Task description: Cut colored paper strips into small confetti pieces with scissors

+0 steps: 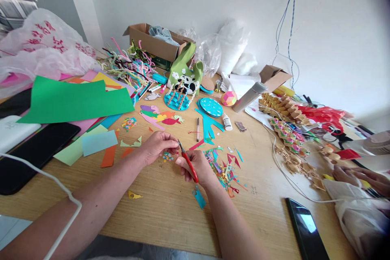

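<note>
My right hand (201,167) is closed around a pair of red-handled scissors (191,165), blades pointing up and to the left. At the blade tips, my left hand (157,146) pinches with thumb and fingers; whatever sits between them is too small to make out. Tiny round paper dots (167,157) lie on the table below my left hand. Right of my right hand is a heap of colourful paper scraps (224,170), with a blue scrap (199,197) nearer me. Beyond my hands are paper fish cutouts (154,114) in several colours and a pen (198,129).
Coloured paper sheets (76,101) cover the left side, near a black phone (39,154). Blue discs (210,107), a glue bottle (227,122) and a steel flask (250,97) stand farther back. Another person's hands (359,176) are at right, near a phone (306,227) and a white cable.
</note>
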`<state>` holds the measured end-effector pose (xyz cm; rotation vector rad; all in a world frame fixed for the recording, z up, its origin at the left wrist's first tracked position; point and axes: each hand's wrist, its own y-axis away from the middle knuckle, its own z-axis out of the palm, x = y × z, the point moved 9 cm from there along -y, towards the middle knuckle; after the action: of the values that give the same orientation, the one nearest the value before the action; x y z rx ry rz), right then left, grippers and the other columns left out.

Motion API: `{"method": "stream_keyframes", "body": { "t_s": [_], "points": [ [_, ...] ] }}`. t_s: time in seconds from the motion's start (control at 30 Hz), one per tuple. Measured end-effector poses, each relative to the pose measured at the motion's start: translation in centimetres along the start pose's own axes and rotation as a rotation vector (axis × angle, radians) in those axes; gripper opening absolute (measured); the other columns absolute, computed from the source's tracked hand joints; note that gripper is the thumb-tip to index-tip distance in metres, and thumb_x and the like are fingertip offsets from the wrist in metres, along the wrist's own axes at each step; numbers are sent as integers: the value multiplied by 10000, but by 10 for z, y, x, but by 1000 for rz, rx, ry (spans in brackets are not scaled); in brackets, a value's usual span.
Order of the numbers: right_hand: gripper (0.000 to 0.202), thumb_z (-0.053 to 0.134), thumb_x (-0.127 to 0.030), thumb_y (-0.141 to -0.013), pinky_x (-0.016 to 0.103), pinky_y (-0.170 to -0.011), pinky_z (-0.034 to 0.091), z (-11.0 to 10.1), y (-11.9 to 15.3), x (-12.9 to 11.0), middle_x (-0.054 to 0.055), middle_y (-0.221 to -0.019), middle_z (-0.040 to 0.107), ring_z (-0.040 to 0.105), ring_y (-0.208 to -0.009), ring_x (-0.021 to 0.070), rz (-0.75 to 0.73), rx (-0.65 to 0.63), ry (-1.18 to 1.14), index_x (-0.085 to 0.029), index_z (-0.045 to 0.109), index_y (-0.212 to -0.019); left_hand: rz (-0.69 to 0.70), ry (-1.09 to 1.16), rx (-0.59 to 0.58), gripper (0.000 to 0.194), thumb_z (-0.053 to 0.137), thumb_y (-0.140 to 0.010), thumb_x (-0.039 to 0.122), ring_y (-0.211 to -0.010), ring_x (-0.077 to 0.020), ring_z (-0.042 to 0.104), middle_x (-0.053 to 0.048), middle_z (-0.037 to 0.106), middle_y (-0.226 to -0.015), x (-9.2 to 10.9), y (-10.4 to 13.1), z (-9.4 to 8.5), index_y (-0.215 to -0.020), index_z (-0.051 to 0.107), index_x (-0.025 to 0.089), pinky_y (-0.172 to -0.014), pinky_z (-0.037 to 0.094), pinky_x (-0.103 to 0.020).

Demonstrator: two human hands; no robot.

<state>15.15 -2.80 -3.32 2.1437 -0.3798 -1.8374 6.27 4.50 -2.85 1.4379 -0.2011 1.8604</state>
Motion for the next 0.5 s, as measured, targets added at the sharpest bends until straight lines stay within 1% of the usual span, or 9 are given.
{"method": "stream_keyframes", "body": {
  "t_s": [0.3,0.5],
  "points": [
    [421,737,-501,-615,146,-263,300,1,0,-1,-15,-431,574,504,-301,90,-11,-24,-12,-156,503,-561,2,-59,4,143,717,-605,259,-573,-130,593,-25,677,-637,-2,-1,-3,-665,649,149,-503,353,-229],
    [414,748,-471,-619,139,-248,295,1,2,-2,-19,-411,563,490,-285,86,-3,-25,-10,-155,493,-538,3,-57,-2,139,715,-605,253,-578,-124,591,-21,671,-639,-3,-1,-2,-664,649,146,-544,380,-241]
  ]
}}
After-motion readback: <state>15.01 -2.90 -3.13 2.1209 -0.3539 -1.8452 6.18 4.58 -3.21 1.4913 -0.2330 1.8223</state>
